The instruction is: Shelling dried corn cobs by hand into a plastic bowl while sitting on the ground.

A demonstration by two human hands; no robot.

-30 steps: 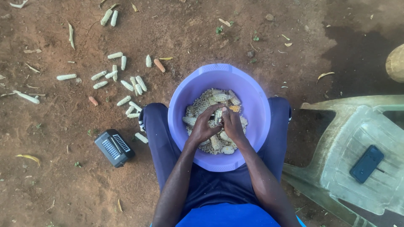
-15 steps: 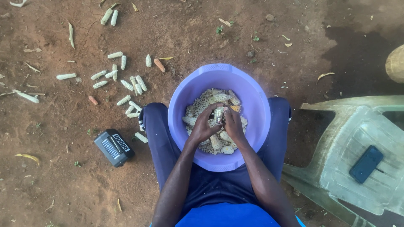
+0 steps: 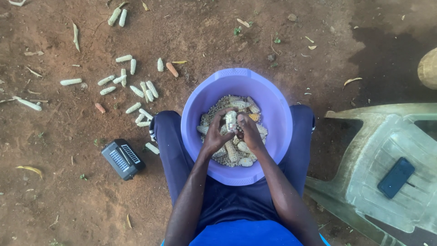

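Since a second ago both hands have lifted a little and now hold a maize cob (image 3: 231, 120) more upright above the heap, where earlier they pressed lower among the cobs. Pale and partly stripped of kernels, it stands nearly vertical over the middle of the purple basin (image 3: 195, 105), which sits between the person's knees. The left hand (image 3: 215, 134) wraps its fingers around the cob's left side; the right hand (image 3: 248, 132) closes on the right side, thumb toward the cob, so both hands press on it. Both forearms run up from the bottom edge, elbows cut off. Under the hands lie loose kernels and more cobs (image 3: 234, 152), partly hidden. Farther out, on the red soil, a small black radio (image 3: 123, 158) lies left of the knee, bare cobs (image 3: 136, 91) are scattered beyond it, and a green plastic chair (image 3: 364, 150) bearing a dark phone (image 3: 396, 177) stands at right.
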